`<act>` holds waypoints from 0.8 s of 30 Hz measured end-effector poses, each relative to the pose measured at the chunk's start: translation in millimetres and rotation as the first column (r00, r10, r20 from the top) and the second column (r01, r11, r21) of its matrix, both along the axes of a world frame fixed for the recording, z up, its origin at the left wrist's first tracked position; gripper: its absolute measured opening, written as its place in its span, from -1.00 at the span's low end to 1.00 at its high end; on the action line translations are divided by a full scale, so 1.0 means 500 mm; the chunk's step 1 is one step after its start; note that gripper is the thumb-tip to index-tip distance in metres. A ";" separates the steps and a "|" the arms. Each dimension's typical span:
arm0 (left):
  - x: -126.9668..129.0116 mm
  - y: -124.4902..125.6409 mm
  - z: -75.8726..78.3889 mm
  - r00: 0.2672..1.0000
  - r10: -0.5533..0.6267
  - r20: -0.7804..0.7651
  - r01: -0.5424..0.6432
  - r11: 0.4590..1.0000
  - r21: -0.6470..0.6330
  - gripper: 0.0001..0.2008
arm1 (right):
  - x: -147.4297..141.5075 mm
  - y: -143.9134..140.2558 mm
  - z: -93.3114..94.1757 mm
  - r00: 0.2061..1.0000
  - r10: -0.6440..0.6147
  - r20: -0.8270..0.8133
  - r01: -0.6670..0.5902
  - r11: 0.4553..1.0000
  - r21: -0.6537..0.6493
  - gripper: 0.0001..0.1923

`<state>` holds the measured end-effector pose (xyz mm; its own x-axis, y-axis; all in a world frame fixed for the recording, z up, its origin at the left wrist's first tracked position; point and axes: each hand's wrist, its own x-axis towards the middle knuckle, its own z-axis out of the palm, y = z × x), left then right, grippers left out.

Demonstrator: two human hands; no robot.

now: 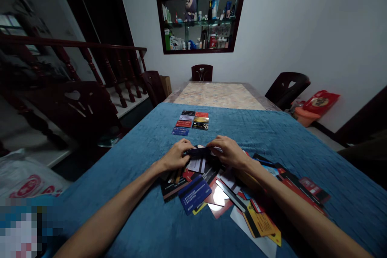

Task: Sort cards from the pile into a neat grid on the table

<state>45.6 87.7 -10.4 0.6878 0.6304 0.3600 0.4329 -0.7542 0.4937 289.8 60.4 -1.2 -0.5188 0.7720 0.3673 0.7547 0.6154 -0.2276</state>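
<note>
Between both hands a dark plastic card [198, 151] is held nearly edge-on, above a loose pile of cards. My left hand [179, 154] pinches its left end, and my right hand [227, 151] grips its right end. Under and around the hands lie many overlapping cards, among them a blue card [195, 193], a white card with a dark stripe [197, 164] and a yellow-orange card [259, 221]. Farther up the cloth, several cards sit in two neat columns, with a red card [184, 124] on the left and a gold card [201, 119] on the right.
A blue cloth [145, 137] covers the near part of the table; a patterned tabletop [217, 94] shows beyond. Dark wooden chairs [202, 73] stand around it. A white plastic bag [27, 177] is at the left, and a red bag [322, 100] lies at the right.
</note>
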 end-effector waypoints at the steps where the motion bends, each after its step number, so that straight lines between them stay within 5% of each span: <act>1: 0.000 0.000 0.000 1.000 0.003 0.003 -0.003 1.000 -0.003 -0.62 | 0.000 0.000 0.001 1.000 -0.003 -0.006 0.003 1.000 -0.012 -0.73; 24: -0.003 0.014 -0.002 0.971 0.093 0.220 -0.121 0.986 0.118 -0.82 | -0.002 0.000 -0.004 0.998 -0.019 -0.061 0.019 1.000 -0.005 -0.72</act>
<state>44.1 94.8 -11.4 0.5180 0.6343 0.5739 0.4099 -0.7729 0.4843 288.8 60.5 -3.3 -0.4804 0.7833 0.3945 0.7508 0.5998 -0.2767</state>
